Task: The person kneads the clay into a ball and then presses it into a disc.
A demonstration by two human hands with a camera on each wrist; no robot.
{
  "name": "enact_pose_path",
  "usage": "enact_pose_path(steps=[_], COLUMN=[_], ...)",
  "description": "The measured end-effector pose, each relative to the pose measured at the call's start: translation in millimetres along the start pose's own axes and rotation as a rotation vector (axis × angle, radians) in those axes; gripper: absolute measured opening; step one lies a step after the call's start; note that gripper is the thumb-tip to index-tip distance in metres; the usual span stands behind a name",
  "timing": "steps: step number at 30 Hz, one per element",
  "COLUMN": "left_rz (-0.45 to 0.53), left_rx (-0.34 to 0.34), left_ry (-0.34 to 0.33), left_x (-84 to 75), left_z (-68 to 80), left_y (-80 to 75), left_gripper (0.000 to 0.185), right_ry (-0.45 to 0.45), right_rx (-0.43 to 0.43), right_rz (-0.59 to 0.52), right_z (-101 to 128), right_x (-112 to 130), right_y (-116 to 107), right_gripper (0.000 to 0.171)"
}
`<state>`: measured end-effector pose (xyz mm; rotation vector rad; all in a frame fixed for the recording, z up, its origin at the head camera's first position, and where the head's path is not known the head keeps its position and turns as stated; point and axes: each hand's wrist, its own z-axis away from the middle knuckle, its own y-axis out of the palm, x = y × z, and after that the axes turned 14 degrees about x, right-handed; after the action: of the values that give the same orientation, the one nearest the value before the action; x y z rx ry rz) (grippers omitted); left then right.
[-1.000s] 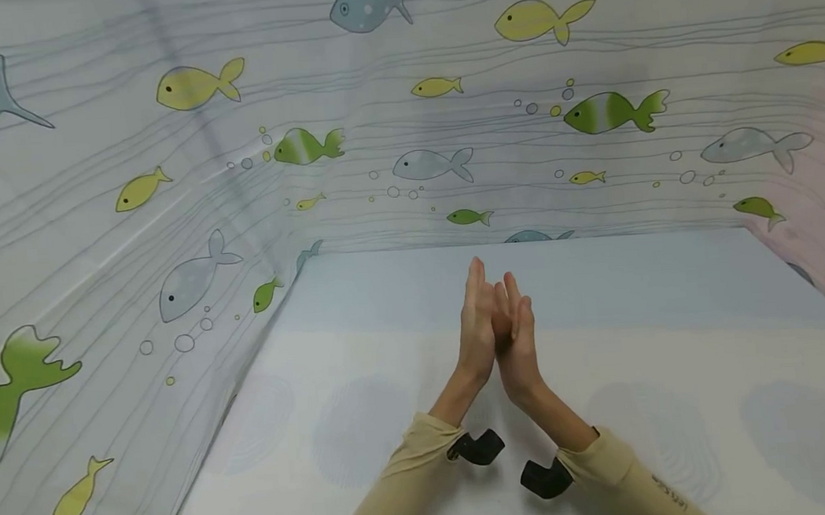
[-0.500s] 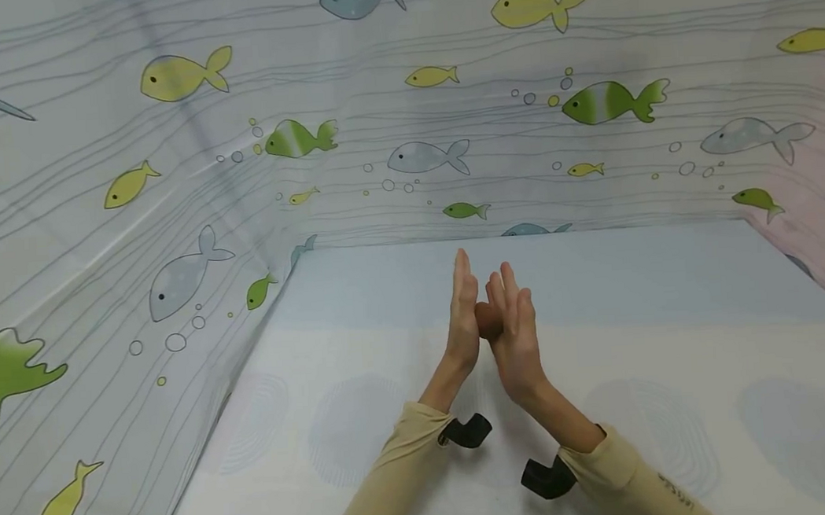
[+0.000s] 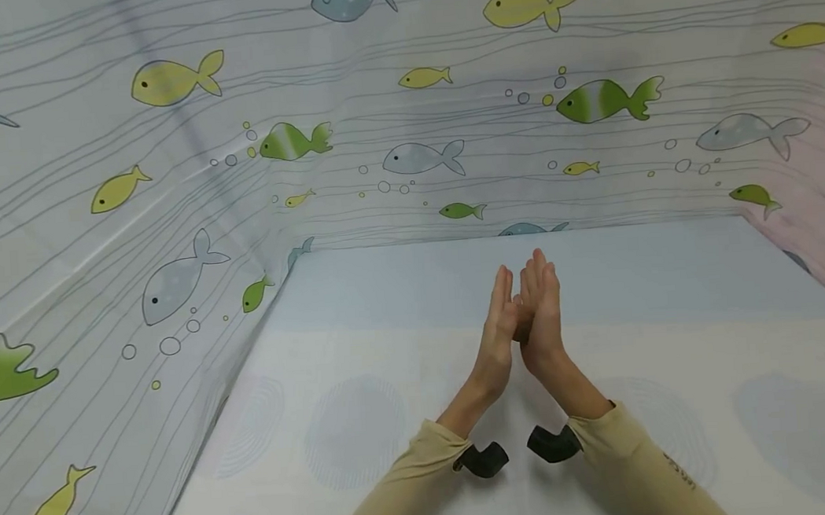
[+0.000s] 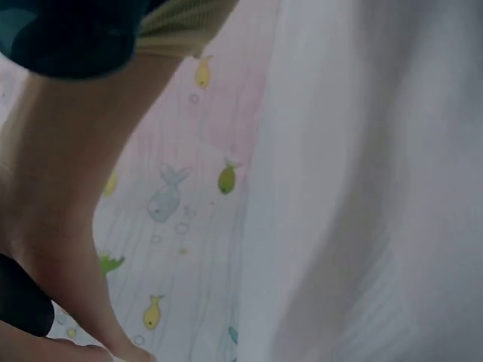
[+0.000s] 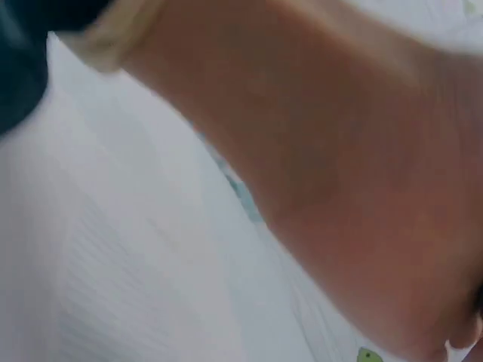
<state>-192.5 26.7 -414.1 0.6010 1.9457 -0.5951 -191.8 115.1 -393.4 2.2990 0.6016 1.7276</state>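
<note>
In the head view, both hands stand upright palm to palm over the table, fingers straight and pointing away. A small round brown ball (image 3: 522,325) is between the palms, mostly covered by them. My left hand (image 3: 497,333) presses it from the left, and my right hand (image 3: 544,316) from the right, with its fingertips a little farther forward. In the left wrist view the ball (image 4: 21,298) appears dark, wedged beside the palm at the lower left. The right wrist view is filled mainly by a blurred bare wrist and palm.
A white table (image 3: 408,415) with pale grey circle patterns lies beneath the hands. Fish-print fabric (image 3: 353,206) hangs at the back and along the left side, turning pink on the right. Black curved mounts (image 3: 485,459) project from both beige sleeves (image 3: 419,478).
Both hands have shifted right with the ball. The right hand has slid forward against the left, which has drawn back. Half a second ago the ball showed more plainly.
</note>
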Motion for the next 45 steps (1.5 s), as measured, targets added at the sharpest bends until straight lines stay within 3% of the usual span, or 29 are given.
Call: enact_pose_path(steps=[6,12,22,30,37,45], left_rz=[0.013,-0.011,-0.028,-0.016,-0.003,0.019], left_rx=[0.016,0.008,-0.129,-0.219,-0.316,-0.385], left_ry=[0.013,0.056,0.073,0.092,0.089,0.056], left_x=[-9.5,-17.7,-15.5,-12.5,-12.8,-12.4], left_z=[1.9,-0.5,-1.7,-3.6,-3.9,0.3], left_y=[7.8,5.2,-5.5,-16.2,-31.2,-52.3], left_gripper=[0.085,0.085,0.084,0.090,0.073,0.070], right_ry=[-0.053,-0.087,-0.061,-0.031,-0.027,-0.014], right_rx=[-0.033,-0.046,0.057,0.101,0.189,0.272], right_rz=[-0.062,-0.067,-0.044,-0.013,-0.032,-0.040], right_z=[-10,-9,8,17,28,42], right_x=[-1,-5,-16,-18,-21,-17], right_y=[-16,-13,20,35,45,62], right_gripper=[0.078,0.075,0.065,0.068,0.069,0.068])
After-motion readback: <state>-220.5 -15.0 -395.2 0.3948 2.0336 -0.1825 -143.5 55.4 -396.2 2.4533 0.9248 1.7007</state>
